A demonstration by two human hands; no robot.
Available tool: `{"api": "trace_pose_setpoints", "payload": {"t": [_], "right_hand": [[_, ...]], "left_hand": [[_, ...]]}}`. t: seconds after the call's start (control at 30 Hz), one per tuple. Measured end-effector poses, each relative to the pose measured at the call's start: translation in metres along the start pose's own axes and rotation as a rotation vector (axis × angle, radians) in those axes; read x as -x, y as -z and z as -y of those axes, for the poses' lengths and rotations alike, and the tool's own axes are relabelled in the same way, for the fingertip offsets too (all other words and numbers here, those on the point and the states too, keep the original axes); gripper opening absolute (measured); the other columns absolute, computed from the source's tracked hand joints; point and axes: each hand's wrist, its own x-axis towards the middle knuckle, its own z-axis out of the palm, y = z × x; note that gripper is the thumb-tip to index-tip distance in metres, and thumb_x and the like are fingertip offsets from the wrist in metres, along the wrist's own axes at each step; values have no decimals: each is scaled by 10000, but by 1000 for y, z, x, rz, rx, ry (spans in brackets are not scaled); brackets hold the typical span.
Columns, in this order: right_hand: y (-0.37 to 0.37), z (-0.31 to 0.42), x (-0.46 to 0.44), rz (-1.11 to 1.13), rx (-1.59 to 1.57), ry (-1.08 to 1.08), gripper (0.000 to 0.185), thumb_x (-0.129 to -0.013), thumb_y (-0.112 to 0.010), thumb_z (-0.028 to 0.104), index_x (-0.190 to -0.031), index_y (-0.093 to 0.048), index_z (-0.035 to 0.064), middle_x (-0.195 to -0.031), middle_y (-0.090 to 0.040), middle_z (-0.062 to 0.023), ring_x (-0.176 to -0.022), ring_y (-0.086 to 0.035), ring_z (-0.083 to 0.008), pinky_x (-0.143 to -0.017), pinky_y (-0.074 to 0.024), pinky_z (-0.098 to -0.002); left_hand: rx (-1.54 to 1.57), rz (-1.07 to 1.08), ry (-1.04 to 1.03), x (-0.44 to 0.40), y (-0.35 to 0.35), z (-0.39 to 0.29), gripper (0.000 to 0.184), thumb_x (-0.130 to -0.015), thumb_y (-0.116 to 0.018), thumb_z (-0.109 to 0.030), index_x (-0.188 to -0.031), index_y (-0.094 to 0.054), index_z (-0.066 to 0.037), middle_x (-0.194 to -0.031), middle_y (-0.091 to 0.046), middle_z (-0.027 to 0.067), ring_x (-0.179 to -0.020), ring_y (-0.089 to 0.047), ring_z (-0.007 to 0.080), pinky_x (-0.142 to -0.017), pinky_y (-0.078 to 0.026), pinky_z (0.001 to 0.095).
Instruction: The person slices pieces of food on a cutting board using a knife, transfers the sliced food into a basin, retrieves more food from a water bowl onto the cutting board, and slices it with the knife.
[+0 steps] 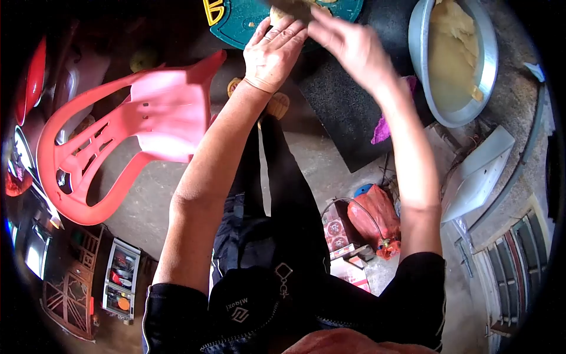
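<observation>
The left hand (275, 52), bare, reaches to the top of the view with its fingers extended and held close together, their tips at a pale yellow piece of food (276, 14) that lies on a teal-green board with a curved edge (236, 30). The right hand (349, 44), blurred, is closed at the near end of a dark, flat blade (292, 8), its thumb side towards the left hand; how the fingers grip is too blurred to tell. The blade lies just beside the left fingertips, over the food. More pale pieces (325, 2) lie on the board, and a yellow looped shape (213, 10) shows at its left edge. Beneath the right forearm is a dark, speckled slab (339, 127), with a bright purple cloth (382, 131) at its side. To the right stands a wide silver metal basin (490, 62) holding cloudy liquid and a large pale yellow mass (454, 35). Well to the left is a pink plastic chair (171, 112) with a slotted back. Farther down, between the legs and right forearm, sit a red bag (372, 215) and a red patterned box (337, 227).
</observation>
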Motion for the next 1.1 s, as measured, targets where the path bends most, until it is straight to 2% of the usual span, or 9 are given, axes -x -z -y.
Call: {"api": "trace_pose_setpoints", "payload": {"t": [0.03,0.33,0.5,0.53,0.73,0.93,0.97,1.03,1.1], "right_hand": [[-13,-4,21,-57,90,111,629,-959,-468,534,-1319,-531,22,-448,-538,-97,-376,-575,-164,-338,-466,-312],[-31,0,58,-70,118,12,666,-929,-584,463,-1424,-398,59,-466,-550,-150,-413,-606,-298,-385,-491,-397],[-52,-1,6,-172,211,63,679,-916,-586,494,-1402,-427,47,-449,-539,-107,-378,-573,-201,-368,-497,-350],[-51,-2,10,-162,226,63,675,-915,-587,495,-1401,-432,53,-449,-539,-106,-380,-574,-204,-369,-498,-353],[-35,-15,63,-109,170,-37,678,-911,-590,492,-1432,-403,100,-577,-636,-178,-509,-670,-305,-431,-536,-407],[-29,-25,0,-121,384,110,632,-924,-562,520,-1371,-487,80,-488,-553,-60,-438,-601,-171,-471,-542,-299],[-6,-2,-25,86,258,-104,618,-938,-530,522,-1352,-507,64,-719,-624,-149,-691,-645,-244,-649,-546,-367],[4,2,-48,6,74,-72,571,-962,-496,503,-1324,-541,63,-904,-709,-206,-889,-701,-306,-758,-573,-406],[19,-11,-61,164,-234,-236,522,-964,-527,458,-1301,-557,62,-865,-719,-154,-796,-703,-301,-603,-549,-416]], "left_hand": [[5,52,24,3,1,1,186,-736,-676,-122,-917,-701,-156,-976,-703,-7,-1052,-645,159,-1001,-449,368],[18,-45,-15,-4,8,-1,133,-645,-686,-111,-773,-691,-146,-885,-698,0,-1018,-658,180,-1015,-457,390],[-47,-9,4,2,2,-1,90,-639,-696,-143,-714,-652,-166,-740,-648,-58,-810,-658,141,-906,-497,361],[-28,40,15,5,1,0,110,-635,-730,-117,-711,-651,-113,-719,-658,15,-726,-661,212,-858,-522,409],[56,-4,6,-4,6,-2,249,-628,-745,-107,-875,-718,-121,-1028,-705,35,-1058,-646,206,-1037,-443,420],[28,16,17,-1,3,-3,263,-695,-731,-100,-955,-726,-141,-1057,-701,12,-1084,-638,170,-995,-458,387],[24,-8,5,-6,5,-4,261,-716,-722,-95,-972,-726,-146,-1067,-699,4,-1094,-634,161,-990,-459,380],[45,-12,-5,-7,4,-2,261,-790,-679,-76,-1033,-722,-162,-1106,-691,-24,-1131,-614,126,-989,-454,369],[54,-15,-7,-7,4,-2,251,-795,-670,-71,-1023,-723,-163,-1103,-691,-26,-1126,-616,124,-984,-456,368]]}}
